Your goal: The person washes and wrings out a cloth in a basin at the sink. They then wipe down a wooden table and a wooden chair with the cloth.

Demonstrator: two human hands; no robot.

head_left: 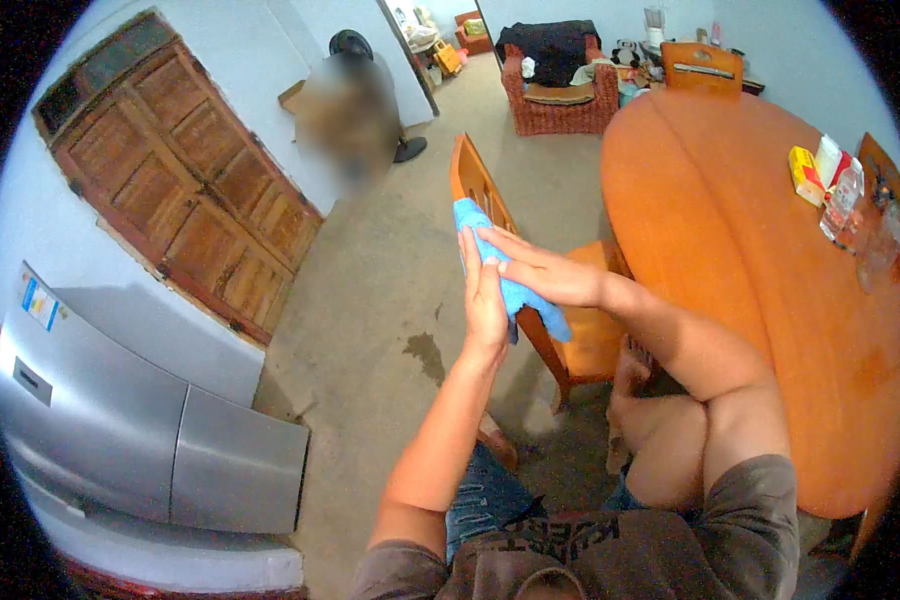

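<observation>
A blue cloth (532, 300) is draped over the backrest of a wooden chair (483, 186). My left hand (483, 290) presses the cloth from the left side of the backrest, its fingers pointing up along it. From the right, my right hand (545, 272) lies on the cloth, fingers stretched toward the upper left. The two hands meet around the backrest with the cloth between them and the wood. Below them, the chair's seat (592, 335) is partly hidden by my right arm.
An oval wooden table (690, 200) stands at the right, with a yellow box (805, 176) and a plastic bottle (842, 200) on it. A silver fridge (120, 420) is at the left. Farther back are a red armchair (560, 112) and a blurred shape.
</observation>
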